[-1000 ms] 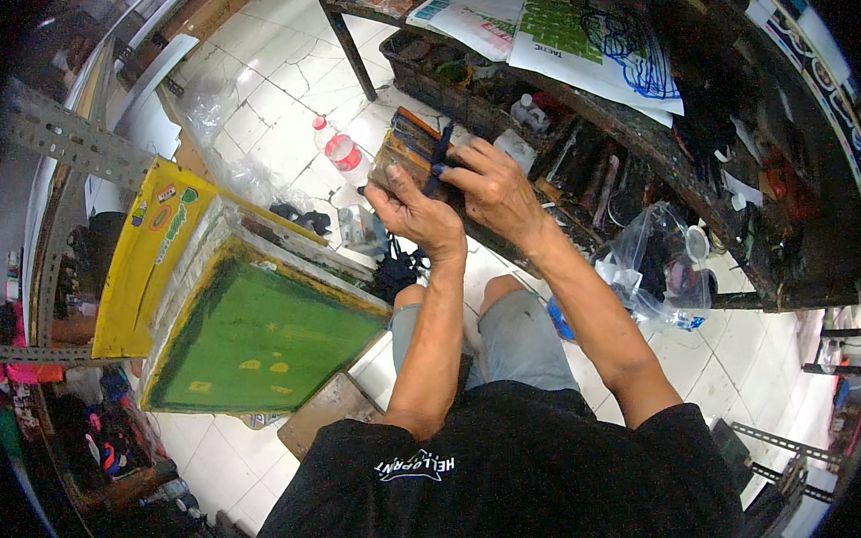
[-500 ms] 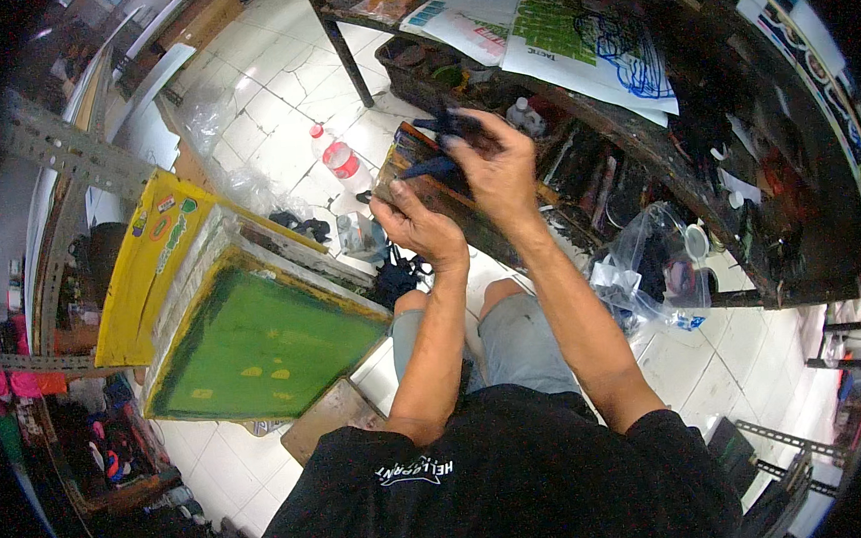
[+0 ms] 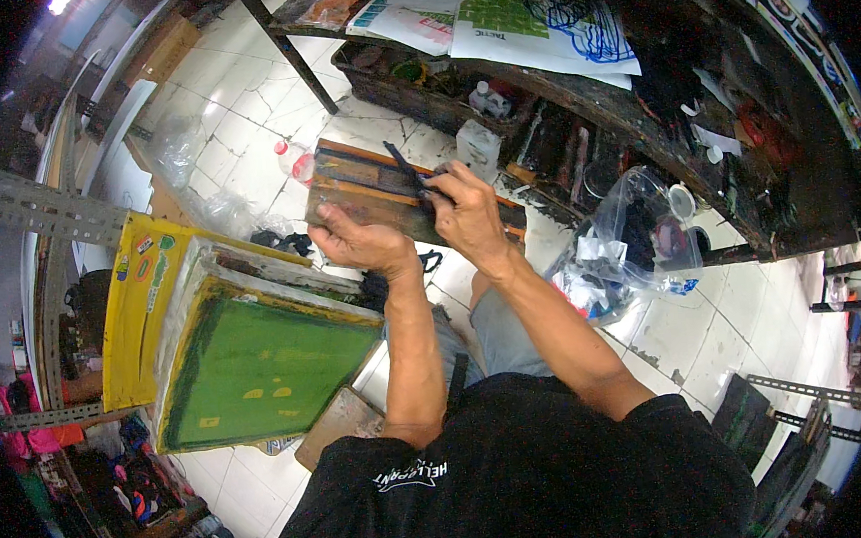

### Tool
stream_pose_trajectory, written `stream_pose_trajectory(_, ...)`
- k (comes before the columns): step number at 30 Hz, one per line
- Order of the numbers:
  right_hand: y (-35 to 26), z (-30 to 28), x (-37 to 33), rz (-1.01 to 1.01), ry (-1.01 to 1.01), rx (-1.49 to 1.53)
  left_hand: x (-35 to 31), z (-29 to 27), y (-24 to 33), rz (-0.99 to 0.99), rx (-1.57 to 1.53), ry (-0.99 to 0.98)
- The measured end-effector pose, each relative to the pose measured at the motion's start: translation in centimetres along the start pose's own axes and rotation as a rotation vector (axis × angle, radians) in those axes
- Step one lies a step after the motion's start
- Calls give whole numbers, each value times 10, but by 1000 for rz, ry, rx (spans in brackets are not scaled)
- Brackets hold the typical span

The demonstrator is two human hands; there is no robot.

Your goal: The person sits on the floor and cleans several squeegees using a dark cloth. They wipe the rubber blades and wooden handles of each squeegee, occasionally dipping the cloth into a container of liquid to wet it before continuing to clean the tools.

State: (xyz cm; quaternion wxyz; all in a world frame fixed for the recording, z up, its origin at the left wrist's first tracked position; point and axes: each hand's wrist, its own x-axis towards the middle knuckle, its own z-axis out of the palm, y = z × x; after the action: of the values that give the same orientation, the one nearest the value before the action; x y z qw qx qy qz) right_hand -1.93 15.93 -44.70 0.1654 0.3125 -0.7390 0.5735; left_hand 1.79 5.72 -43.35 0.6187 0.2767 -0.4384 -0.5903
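Note:
A long worn wooden board (image 3: 363, 212), with dark and orange-brown bands along it, lies crosswise in front of me above my knees. My left hand (image 3: 365, 245) is closed on its near edge by the left end, the thumb over the wood. My right hand (image 3: 466, 211) is pinched round a dark, thin strip (image 3: 400, 162) that rests against the board's face; whether it is cloth or a tool I cannot tell. Beyond the board's left end, a clear bottle with a red cap and label (image 3: 296, 163) is partly hidden.
A yellow-edged frame with a green panel (image 3: 269, 363) leans at my left. Ahead right, a dark table (image 3: 627, 99) bears printed sheets (image 3: 544, 25); a crate (image 3: 410, 98) sits under it. A clear plastic bag (image 3: 636, 247) stands on the tiled floor at right.
My left hand has moved left and down onto the board's edge. My right hand has come down and left with the dark thing. The view has shifted, and the board now covers part of the bottle.

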Motion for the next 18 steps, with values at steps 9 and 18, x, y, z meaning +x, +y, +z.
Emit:
stream_pose_trajectory(9, 31, -41, -36, 155, -18, -103, 15, -3, -3, -22, -14, 78)
stream_pose_trajectory(18, 70, -82, -62, 201, 10, -307, 43, -15, -12, -57, -139, 153)
